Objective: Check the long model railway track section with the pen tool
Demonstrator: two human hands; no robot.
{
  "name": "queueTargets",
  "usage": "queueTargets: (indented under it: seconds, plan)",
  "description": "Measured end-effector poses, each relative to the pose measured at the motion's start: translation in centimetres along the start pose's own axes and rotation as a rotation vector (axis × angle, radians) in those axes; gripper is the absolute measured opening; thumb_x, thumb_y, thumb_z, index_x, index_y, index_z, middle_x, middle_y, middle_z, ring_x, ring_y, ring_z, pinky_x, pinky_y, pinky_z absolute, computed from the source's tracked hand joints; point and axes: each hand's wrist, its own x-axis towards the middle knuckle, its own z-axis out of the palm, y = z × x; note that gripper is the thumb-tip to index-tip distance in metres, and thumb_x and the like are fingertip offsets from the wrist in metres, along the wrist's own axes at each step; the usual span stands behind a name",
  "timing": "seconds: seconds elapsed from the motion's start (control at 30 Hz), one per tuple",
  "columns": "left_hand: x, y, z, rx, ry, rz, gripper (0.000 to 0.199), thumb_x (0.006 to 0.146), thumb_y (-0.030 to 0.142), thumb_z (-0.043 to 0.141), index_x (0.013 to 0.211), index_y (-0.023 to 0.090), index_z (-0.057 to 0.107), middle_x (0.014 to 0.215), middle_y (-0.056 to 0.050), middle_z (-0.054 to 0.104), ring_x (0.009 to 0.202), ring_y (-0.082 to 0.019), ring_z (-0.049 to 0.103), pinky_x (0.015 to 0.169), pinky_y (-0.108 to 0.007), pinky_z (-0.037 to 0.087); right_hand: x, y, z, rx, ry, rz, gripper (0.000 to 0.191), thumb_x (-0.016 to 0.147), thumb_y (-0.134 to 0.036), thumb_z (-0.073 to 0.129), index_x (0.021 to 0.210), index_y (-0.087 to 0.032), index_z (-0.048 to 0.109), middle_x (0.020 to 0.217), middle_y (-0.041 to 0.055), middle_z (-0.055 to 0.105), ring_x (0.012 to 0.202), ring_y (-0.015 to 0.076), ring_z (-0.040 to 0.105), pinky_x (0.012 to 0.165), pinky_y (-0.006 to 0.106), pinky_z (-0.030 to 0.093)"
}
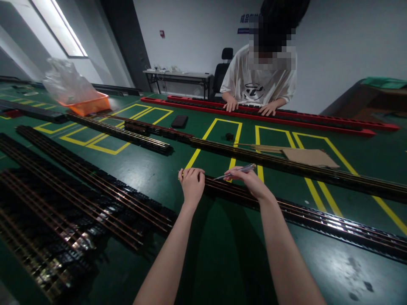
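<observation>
My right hand (246, 180) grips a slim screwdriver (247, 168) with a pale, see-through handle. Its thin shaft points left, and its tip is at the top of a long black rail (305, 216) with copper-coloured strips. At the left end of that same rail, my left hand (193, 184) has its fingers curled over the end. A small yellow bit shows by the left fingertips; what it belongs to is hidden. From under my hands the rail runs to the right edge of the view.
Several similar rails (104, 186) lie at the left, and another long rail (286, 163) crosses behind my hands. Cardboard (310, 157) lies beyond. Across the green table (152, 169), a co-worker (262, 80) rests both hands at a red bar (333, 120). An orange basket (92, 105) holds plastic.
</observation>
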Motion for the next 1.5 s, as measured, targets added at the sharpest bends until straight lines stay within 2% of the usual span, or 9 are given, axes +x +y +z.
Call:
queueTargets:
  seconds: [0.6, 0.73, 1.0, 1.27, 1.5]
  plan:
    - [-0.1, -0.1, 0.2, -0.003, 0.017, 0.037, 0.025, 0.089, 0.021, 0.042, 0.079, 0.025, 0.065, 0.091, -0.001, 0.071, 0.097, -0.02, 0.059, 0.11, -0.045, 0.021, -0.3, 0.0, 0.1, -0.004, 0.001, -0.007, 0.019, 0.076, -0.035, 0.062, 0.076, -0.018, 0.071, 0.076, 0.004, 0.07, 0.081, 0.0198, 0.065, 0.086, 0.038, 0.045]
    - [-0.2, 0.0, 0.1, -0.033, 0.015, 0.114, 0.025, 0.09, 0.021, 0.042, 0.083, 0.023, 0.066, 0.092, 0.0, 0.071, 0.092, -0.017, 0.062, 0.112, -0.041, 0.02, -0.7, -0.1, 0.1, -0.005, 0.001, 0.01, 0.022, 0.074, -0.039, 0.064, 0.078, -0.018, 0.071, 0.078, 0.0043, 0.07, 0.082, 0.0208, 0.065, 0.086, 0.039, 0.045]
    - [-0.3, 0.1, 0.0, 0.026, -0.046, 0.193, 0.027, 0.089, 0.022, 0.042, 0.078, 0.024, 0.067, 0.091, -0.001, 0.072, 0.093, -0.019, 0.061, 0.104, -0.04, 0.029, -1.7, -0.2, 0.5, -0.106, 0.035, 0.002, 0.026, 0.079, -0.043, 0.06, 0.082, -0.021, 0.071, 0.084, 0.0036, 0.07, 0.089, 0.0212, 0.064, 0.092, 0.039, 0.04]
    - [-0.4, 0.0, 0.1, 0.027, -0.059, 0.19, 0.029, 0.09, 0.022, 0.041, 0.08, 0.024, 0.068, 0.091, -0.001, 0.072, 0.094, -0.019, 0.06, 0.102, -0.039, 0.029, -2.1, 0.3, -0.5, -0.092, 0.054, -0.037, 0.022, 0.081, -0.039, 0.058, 0.08, -0.021, 0.071, 0.082, 0.0025, 0.071, 0.092, 0.0212, 0.063, 0.097, 0.039, 0.037]
    - [-0.3, -0.1, 0.0, 0.054, -0.067, 0.21, 0.028, 0.089, 0.021, 0.041, 0.08, 0.023, 0.067, 0.09, -0.001, 0.072, 0.093, -0.021, 0.06, 0.099, -0.041, 0.029, -2.4, 0.2, -1.6, -0.058, 0.021, -0.034, 0.019, 0.08, -0.036, 0.059, 0.076, -0.02, 0.07, 0.08, 0.003, 0.072, 0.087, 0.0211, 0.065, 0.094, 0.04, 0.04]
